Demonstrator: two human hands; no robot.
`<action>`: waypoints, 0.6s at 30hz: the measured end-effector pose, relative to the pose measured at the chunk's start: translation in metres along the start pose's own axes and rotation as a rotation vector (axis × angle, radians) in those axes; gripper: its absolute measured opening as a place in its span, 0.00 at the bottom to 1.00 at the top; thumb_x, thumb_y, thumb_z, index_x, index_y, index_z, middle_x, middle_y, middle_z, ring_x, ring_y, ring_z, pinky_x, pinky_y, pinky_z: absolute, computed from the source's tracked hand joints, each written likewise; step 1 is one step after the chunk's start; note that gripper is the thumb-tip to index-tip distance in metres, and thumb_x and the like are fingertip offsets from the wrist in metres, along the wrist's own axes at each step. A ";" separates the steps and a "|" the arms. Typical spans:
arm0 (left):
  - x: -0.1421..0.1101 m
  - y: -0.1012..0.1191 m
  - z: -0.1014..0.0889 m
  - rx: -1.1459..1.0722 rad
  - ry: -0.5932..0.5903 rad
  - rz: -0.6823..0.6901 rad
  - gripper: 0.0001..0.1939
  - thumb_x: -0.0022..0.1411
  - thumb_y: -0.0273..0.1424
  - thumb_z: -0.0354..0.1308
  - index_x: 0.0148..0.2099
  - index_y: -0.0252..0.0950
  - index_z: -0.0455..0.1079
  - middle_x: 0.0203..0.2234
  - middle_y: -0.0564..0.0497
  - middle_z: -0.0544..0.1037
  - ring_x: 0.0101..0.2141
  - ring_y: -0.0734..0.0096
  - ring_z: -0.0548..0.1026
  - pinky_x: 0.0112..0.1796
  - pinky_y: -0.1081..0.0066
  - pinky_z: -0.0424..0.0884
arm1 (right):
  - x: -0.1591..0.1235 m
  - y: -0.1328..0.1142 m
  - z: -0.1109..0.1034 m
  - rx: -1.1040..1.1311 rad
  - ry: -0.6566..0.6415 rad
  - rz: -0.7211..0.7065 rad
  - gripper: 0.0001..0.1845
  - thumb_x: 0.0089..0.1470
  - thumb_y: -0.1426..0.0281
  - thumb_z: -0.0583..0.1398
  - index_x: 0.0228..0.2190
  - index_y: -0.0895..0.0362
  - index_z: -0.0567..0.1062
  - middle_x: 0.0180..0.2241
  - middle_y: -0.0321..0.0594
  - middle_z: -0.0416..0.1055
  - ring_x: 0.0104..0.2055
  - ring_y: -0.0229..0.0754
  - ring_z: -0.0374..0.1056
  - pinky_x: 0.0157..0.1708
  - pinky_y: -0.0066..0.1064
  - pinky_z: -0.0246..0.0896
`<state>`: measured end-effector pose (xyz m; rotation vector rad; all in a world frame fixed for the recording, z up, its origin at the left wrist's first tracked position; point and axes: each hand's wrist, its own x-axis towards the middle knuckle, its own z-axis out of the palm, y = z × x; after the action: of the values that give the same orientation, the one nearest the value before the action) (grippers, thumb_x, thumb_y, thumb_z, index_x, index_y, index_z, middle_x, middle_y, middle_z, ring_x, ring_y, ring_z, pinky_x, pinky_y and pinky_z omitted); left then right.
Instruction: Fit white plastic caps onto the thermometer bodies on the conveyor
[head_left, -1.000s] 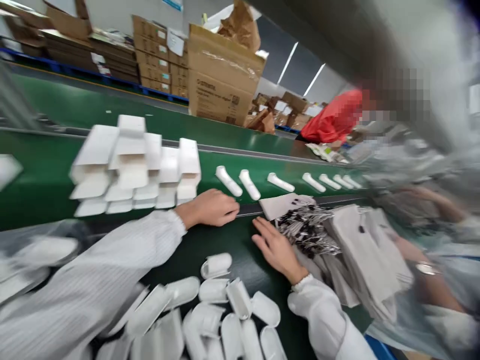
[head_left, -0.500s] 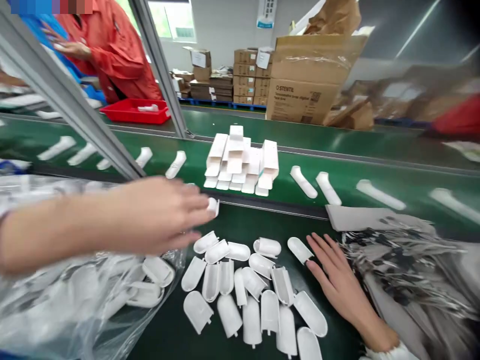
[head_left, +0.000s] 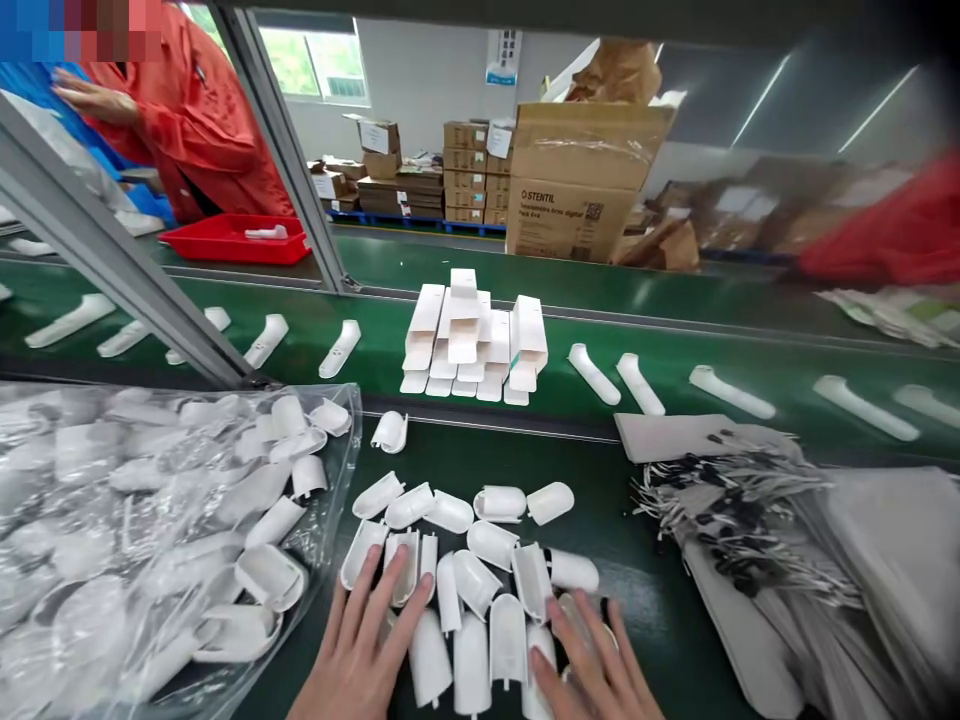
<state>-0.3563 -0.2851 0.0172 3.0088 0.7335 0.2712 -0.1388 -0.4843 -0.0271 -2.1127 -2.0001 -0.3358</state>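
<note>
Many white plastic half-shell covers (head_left: 508, 640) with rounded ends lie spread on the dark green work surface. My left hand (head_left: 367, 630) rests over the left side of this group, fingers spread, fingertips touching a cover (head_left: 364, 553). On the right side, my right hand (head_left: 592, 660) lies over more covers with its fingers apart, partly hiding them. Neither hand grips anything. One cover (head_left: 390, 432) sits by itself farther back, near the conveyor's edge. Just left of my left hand, a clear plastic bag (head_left: 346, 410) holds many more of these white parts.
Stacked white open boxes (head_left: 463, 340) stand on the green conveyor (head_left: 495, 425), among white thermometer-shaped housings (head_left: 592, 375). Grey pouches with cords (head_left: 735, 500) lie at right. A metal post (head_left: 135, 250) slants at left. Behind are a red tray (head_left: 236, 240), a carton (head_left: 585, 180) and a person in red.
My left hand has come down from near the lone cover onto the spread covers. My right hand has moved down and left onto them. The view has shifted.
</note>
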 end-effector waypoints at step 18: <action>0.097 0.025 0.016 -0.119 0.045 0.346 0.43 0.60 0.49 0.61 0.72 0.49 0.46 0.69 0.47 0.49 0.66 0.40 0.47 0.59 0.37 0.55 | 0.060 0.056 -0.007 0.024 -0.233 0.210 0.45 0.57 0.72 0.56 0.69 0.45 0.40 0.71 0.39 0.32 0.71 0.64 0.32 0.60 0.63 0.54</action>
<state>-0.2572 -0.2627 0.0185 3.0058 0.1837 0.3771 -0.0797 -0.4327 -0.0015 -2.4151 -1.8593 -0.0319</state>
